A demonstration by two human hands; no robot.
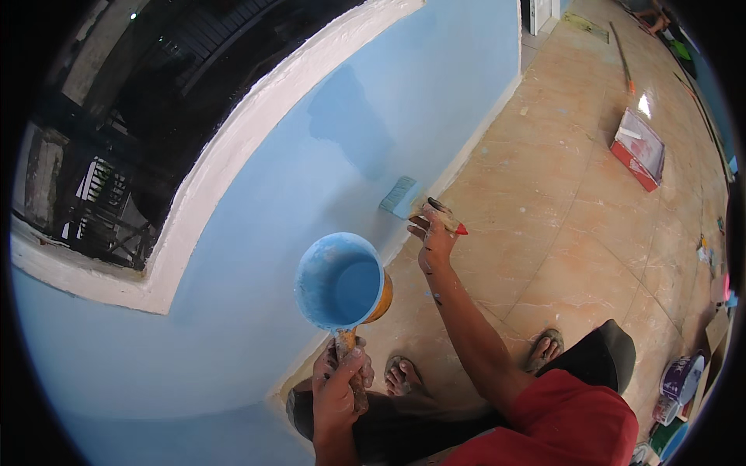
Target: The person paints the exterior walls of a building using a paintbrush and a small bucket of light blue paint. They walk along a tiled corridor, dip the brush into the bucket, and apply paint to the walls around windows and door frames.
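Observation:
My left hand (336, 382) is wrapped round the handle of a dipper (311, 272), an orange-brown scoop whose inside is coated light blue. Blue paint (356, 286) lies in its bottom. In my right hand (437, 242) is a wide paintbrush (402, 199) with a red-tipped handle, its bristles covered in blue. The bristles are at the lower part of the light blue wall (264, 256); whether they touch it I cannot tell. A darker blue patch (346, 116), apparently wet, shows higher up on the wall.
A white-framed window opening (175, 264) is at the left. On the tiled floor (536, 225) lie a red paint tray (639, 151) and a long pole (622, 58). Several buckets, including a purple one (681, 378), stand at right. Another person's limbs (657, 19) show at the far right.

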